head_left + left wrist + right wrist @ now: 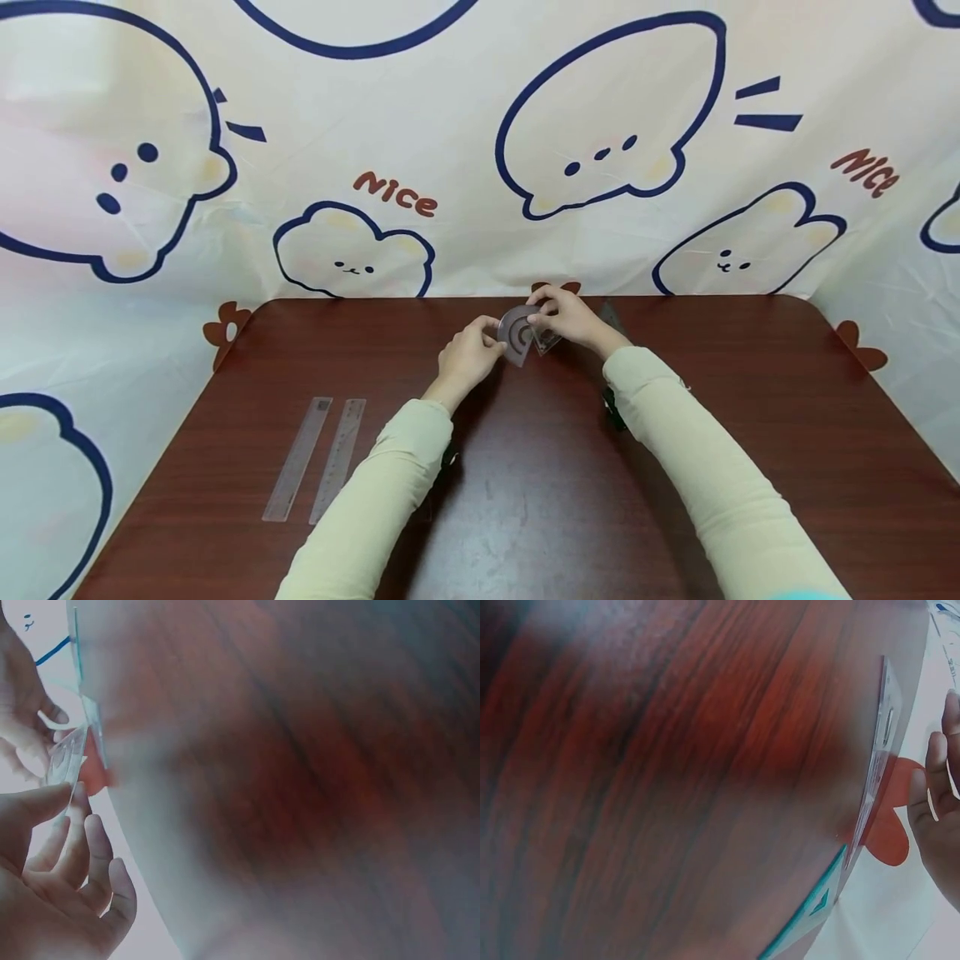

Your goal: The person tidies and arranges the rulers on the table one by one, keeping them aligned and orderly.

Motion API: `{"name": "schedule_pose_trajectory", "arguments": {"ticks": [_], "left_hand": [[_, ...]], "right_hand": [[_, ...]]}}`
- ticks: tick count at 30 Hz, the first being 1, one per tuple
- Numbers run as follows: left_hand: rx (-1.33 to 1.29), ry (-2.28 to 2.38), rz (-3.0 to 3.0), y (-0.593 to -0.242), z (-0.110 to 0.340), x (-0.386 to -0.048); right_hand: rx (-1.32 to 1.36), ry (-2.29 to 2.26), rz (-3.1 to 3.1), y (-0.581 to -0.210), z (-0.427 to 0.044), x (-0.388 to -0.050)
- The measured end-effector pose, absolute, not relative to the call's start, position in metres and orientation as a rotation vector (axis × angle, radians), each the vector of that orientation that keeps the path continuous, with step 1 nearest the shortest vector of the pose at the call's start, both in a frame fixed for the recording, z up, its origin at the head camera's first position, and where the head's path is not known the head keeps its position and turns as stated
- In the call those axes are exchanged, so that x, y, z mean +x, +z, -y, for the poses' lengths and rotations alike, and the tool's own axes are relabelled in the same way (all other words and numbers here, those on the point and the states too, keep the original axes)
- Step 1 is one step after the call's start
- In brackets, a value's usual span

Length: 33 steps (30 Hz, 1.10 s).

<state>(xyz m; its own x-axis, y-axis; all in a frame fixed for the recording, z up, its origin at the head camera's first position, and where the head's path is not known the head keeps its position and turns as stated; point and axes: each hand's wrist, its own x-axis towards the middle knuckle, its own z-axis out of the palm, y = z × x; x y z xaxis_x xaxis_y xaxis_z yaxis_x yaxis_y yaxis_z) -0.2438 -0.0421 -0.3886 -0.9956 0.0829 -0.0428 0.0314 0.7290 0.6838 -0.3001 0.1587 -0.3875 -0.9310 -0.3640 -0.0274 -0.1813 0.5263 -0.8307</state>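
A clear half-round protractor (514, 332) is held up near the table's back edge. My left hand (467, 357) pinches its left side between thumb and finger, and the left wrist view shows that hand's (64, 881) other fingers spread loosely. At the protractor's upper right side is my right hand (567, 318), thumb and fingertip pinching it. A clear set square (547, 340) shows just below the right hand, partly covered; the right wrist view has it (877, 761) near the back edge. Beside it lies a green-edged set square (808, 909), seen behind my right wrist in the head view.
Two clear rulers lie on the left of the brown table (750, 400), one (298, 458) further left and the other (339, 458) partly under my left sleeve. A white cloth (465, 117) with cartoon drawings hangs behind the table and at its sides.
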Motion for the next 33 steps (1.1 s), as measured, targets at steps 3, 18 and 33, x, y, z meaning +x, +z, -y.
{"name": "schedule_pose_trajectory", "arguments": {"ticks": [3,18,33], "left_hand": [[0.096,1.153,-2.851,-0.387,0.042,-0.243],[0.213,1.251,-2.782,-0.374,0.053,-0.235],[0.214,1.222,-2.814,-0.369,0.063,-0.223]], "right_hand": [[-0.448,-1.455,-2.514,-0.387,-0.160,-0.296],[-0.133,-1.764,-2.466,-0.370,-0.147,-0.274],[-0.206,-1.576,-2.636,-0.368,-0.153,-0.255]]}}
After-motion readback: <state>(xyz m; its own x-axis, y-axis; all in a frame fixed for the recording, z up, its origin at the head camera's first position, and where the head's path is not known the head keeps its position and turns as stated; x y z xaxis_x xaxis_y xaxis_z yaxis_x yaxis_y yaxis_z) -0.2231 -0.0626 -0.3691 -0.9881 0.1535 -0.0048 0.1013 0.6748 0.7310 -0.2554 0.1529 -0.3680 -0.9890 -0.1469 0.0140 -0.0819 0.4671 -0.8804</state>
